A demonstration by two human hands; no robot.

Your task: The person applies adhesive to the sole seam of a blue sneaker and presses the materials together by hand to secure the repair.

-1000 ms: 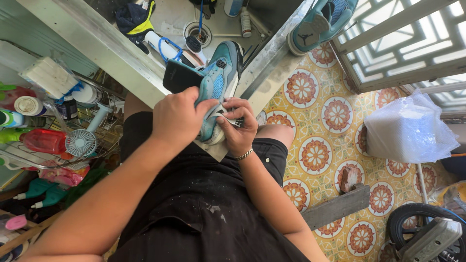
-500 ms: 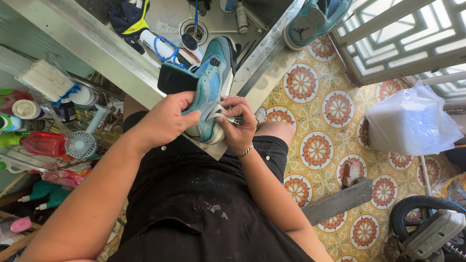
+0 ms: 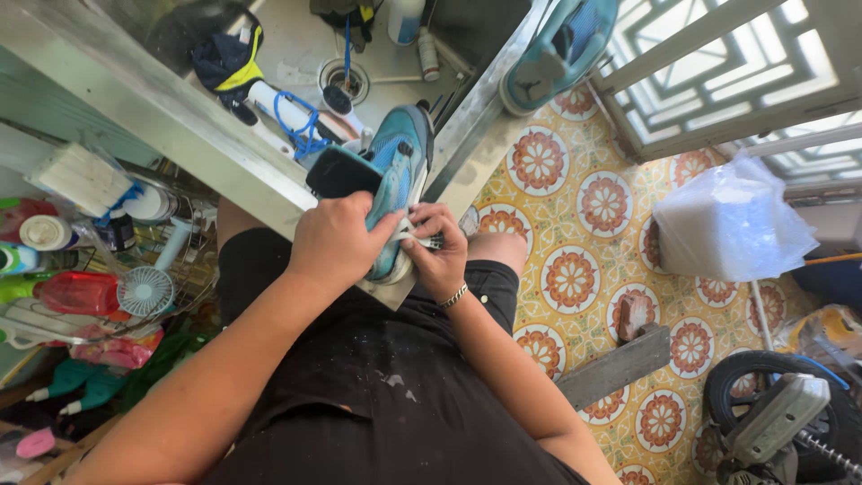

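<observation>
We saw a teal sneaker (image 3: 395, 180) propped on the near rim of a steel sink (image 3: 269, 184), its toe pointing away from the person and its heel end down over their lap. The left hand (image 3: 337, 241) was closed around the shoe's side, gripping it just below a black insert (image 3: 344, 171) that stuck out of the opening. The right hand (image 3: 437, 254) was curled shut near the heel, pinching a white lace (image 3: 415, 235) between thumb and fingers; a thin bracelet sat on that wrist. In the sink basin lay a white bottle wound with blue cord (image 3: 287, 115), a dark cloth (image 3: 224, 63) and a round drain (image 3: 344, 79). A second teal sneaker (image 3: 557, 54) rested on the far right rim. On the patterned tile floor (image 3: 575, 278) stood a white plastic bag (image 3: 732, 224), well apart from the hands.
</observation>
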